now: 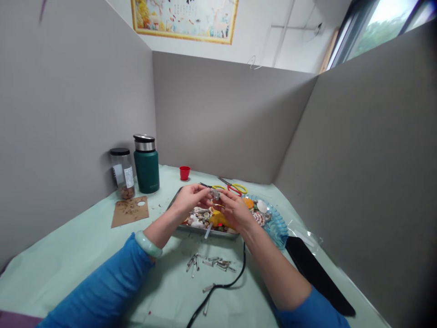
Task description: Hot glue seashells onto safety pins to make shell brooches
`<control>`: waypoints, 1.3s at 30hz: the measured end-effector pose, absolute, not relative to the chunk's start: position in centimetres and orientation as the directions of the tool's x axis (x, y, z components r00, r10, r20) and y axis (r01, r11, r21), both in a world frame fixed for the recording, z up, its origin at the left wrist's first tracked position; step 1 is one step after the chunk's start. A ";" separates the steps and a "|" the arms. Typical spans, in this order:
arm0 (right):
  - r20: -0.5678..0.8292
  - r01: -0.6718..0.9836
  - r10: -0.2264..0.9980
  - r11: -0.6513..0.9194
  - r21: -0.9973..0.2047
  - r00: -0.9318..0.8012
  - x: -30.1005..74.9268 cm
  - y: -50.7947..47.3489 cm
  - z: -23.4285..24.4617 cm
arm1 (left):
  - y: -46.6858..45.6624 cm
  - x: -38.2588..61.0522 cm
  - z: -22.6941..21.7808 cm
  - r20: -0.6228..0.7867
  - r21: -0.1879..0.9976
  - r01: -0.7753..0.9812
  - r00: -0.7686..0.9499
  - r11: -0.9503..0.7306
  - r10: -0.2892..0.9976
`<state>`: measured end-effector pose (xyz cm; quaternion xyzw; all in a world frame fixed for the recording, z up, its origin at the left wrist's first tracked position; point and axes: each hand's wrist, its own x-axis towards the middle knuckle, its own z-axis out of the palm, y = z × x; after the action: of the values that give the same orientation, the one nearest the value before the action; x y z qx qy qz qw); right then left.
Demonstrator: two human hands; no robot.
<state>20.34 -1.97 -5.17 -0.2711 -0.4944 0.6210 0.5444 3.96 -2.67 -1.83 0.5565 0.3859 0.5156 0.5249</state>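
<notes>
My left hand (191, 198) and my right hand (236, 210) meet above a metal tray (205, 233). Between their fingertips they pinch a small greyish, shiny piece (215, 194); its exact kind is too small to tell. Small seashells (198, 217) fill the tray. Just under my right hand lies a yellow hot glue gun (218, 218) with a red light, its pale nozzle over the tray's near rim. A black cord (225, 286) runs from near my right wrist towards me. Several metal pin backs (218, 263) lie on the green cloth in front of the tray.
A blue scalloped plate (278, 228) with larger shells is right of the tray. Behind are scissors (239, 188), a second pair and a red cup (185, 173). Left stand a green flask (146, 171), a jar (123, 175) and brown cardboard (129, 212). A black flat object (317, 273) lies right.
</notes>
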 end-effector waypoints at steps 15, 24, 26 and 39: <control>0.104 -0.468 0.946 -0.055 -0.882 -0.307 20.1 -2.4 -4.7 | -2.2 3.9 -3.0 0.276 0.961 -0.092 0.280 -0.260 0.920; 0.188 -0.331 0.950 0.099 -0.938 -0.249 19.7 -2.4 -4.9 | -1.8 4.2 -3.7 0.264 0.957 -0.195 0.266 -0.217 0.927; 0.227 -0.264 0.950 0.168 -0.950 -0.212 19.5 -2.3 -5.1 | -1.7 4.2 -3.8 0.250 0.956 -0.220 0.255 -0.196 0.934; 0.735 0.429 0.677 0.671 -0.605 -0.022 19.5 -3.3 -5.4 | -2.2 4.4 -3.6 0.184 0.970 -0.200 0.226 -0.139 0.957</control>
<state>19.52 -3.35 -5.36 -0.3912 -0.7067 0.1071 0.5797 4.43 -2.22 -3.64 0.5490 0.3445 0.5178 0.5584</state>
